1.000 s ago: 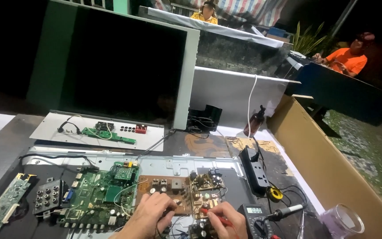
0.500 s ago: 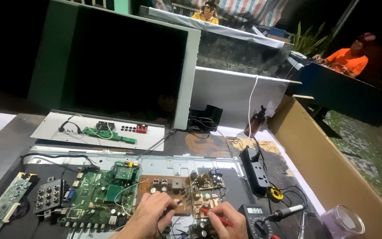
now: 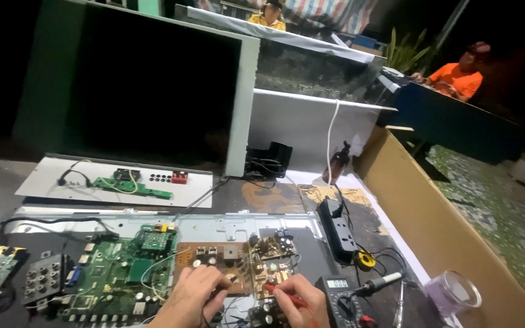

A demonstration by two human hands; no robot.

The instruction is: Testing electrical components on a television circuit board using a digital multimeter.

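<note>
Down at six o'clock, the left hand (image 3: 191,299) rests curled on the brown circuit board (image 3: 214,264); whatever its fingertips touch is hidden beneath them. Just to the right, at its three o'clock, the right hand (image 3: 299,302) pinches a red probe (image 3: 282,293) against the board. Both wrists are cut off by the frame's bottom edge. Farther right on the surface, the multimeter (image 3: 339,299) is partly cropped.
</note>
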